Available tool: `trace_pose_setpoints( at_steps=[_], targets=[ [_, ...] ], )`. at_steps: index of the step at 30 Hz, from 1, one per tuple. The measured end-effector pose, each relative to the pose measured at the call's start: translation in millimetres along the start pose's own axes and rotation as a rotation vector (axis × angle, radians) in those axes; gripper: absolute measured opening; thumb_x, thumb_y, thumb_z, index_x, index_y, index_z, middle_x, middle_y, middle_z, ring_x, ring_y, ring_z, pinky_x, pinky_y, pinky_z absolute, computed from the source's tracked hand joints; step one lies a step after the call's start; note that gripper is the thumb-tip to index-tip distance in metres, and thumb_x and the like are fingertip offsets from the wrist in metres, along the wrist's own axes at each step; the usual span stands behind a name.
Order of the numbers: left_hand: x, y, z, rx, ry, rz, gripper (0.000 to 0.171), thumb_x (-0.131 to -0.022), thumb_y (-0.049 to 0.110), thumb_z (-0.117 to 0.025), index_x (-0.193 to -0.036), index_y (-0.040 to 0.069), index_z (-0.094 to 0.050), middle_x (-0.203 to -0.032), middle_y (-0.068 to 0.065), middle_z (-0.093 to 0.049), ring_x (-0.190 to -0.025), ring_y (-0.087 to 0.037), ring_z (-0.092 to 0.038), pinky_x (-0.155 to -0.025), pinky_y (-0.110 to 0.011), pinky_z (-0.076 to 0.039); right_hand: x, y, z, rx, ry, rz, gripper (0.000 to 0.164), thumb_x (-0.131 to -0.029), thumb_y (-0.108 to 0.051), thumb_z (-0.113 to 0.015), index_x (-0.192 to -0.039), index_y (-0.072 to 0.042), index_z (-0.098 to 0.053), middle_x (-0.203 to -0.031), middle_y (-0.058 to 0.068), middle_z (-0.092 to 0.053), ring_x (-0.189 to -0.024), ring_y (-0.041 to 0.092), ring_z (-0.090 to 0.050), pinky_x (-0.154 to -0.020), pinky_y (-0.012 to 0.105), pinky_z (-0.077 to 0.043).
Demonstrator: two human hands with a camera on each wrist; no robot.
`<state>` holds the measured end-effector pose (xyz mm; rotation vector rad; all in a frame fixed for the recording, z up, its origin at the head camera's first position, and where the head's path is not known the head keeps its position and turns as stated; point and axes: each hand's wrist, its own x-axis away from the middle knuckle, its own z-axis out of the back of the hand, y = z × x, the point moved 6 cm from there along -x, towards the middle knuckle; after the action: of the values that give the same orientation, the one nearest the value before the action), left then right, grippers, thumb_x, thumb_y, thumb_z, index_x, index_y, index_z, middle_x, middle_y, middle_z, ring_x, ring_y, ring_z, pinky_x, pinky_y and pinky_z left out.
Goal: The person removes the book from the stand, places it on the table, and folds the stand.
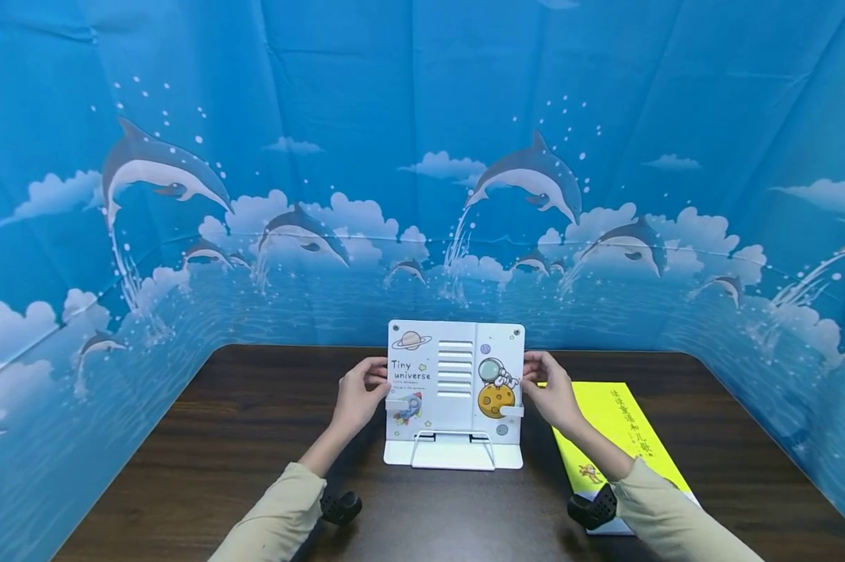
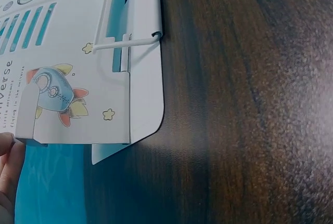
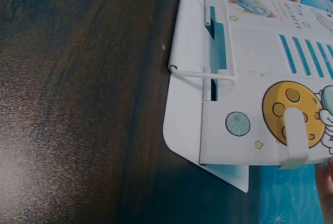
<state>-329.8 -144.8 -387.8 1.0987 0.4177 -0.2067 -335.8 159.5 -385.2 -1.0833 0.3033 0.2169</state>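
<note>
A white book stand [image 1: 457, 417] with "Tiny universe", a rocket, an astronaut and a planet printed on it stands upright on the table. My left hand [image 1: 359, 396] grips its left edge, thumb in front and fingers behind. On the opposite edge my right hand [image 1: 552, 398] holds it the same way, just above a page clip [image 3: 295, 138]. The left wrist view shows left fingers [image 2: 11, 174] at the edge beside the other page clip [image 2: 28, 112]. A bent wire bar [image 1: 493, 453] runs across the stand's base plate [image 2: 148, 94].
A yellow book [image 1: 608, 417] lies flat to the right of the stand, partly under my right forearm. The dark wooden table [image 1: 253, 437] reaches back to a blue dolphin-print cloth [image 1: 366, 101].
</note>
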Motion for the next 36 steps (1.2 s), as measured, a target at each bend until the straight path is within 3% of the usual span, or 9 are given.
trace_pose_setpoints(
  at_steps=[6, 20, 36],
  targets=[
    [0.6, 1.1, 0.2, 0.006, 0.005, -0.017, 0.032, -0.077, -0.009, -0.064, -0.108, -0.002, -0.059, -0.091, -0.013, -0.063, -0.076, -0.022, -0.062, -0.071, -0.031, -0.053, 0.7, 1.4, -1.6, 0.015, 0.011, 0.039, 0.039, -0.080, 0.010, -0.060, -0.117, 0.004, -0.047, -0.095, 0.015, -0.056, -0.084, 0.025, -0.055, -0.076, 0.033, -0.051],
    [8.1, 4.9, 3.0, -0.010, 0.004, -0.005, 0.031, -0.076, -0.009, -0.065, -0.106, -0.002, -0.058, -0.089, -0.012, -0.062, -0.077, -0.022, -0.062, -0.071, -0.032, -0.053, -8.2, 3.1, -4.9, 0.056, -0.006, 0.093, 0.040, -0.083, 0.008, -0.057, -0.121, 0.001, -0.047, -0.093, 0.012, -0.055, -0.083, 0.022, -0.054, -0.071, 0.019, -0.047],
    [29.4, 8.5, 2.8, 0.077, 0.000, 0.006, 0.029, -0.077, -0.011, -0.063, -0.104, -0.002, -0.056, -0.091, -0.013, -0.060, -0.076, -0.021, -0.062, -0.072, -0.034, -0.053, -21.5, 7.7, -14.6, 0.038, -0.031, 0.101, 0.046, -0.082, 0.012, -0.054, -0.125, 0.000, -0.046, -0.093, 0.013, -0.055, -0.083, 0.023, -0.053, -0.076, 0.033, -0.049]
  ],
)
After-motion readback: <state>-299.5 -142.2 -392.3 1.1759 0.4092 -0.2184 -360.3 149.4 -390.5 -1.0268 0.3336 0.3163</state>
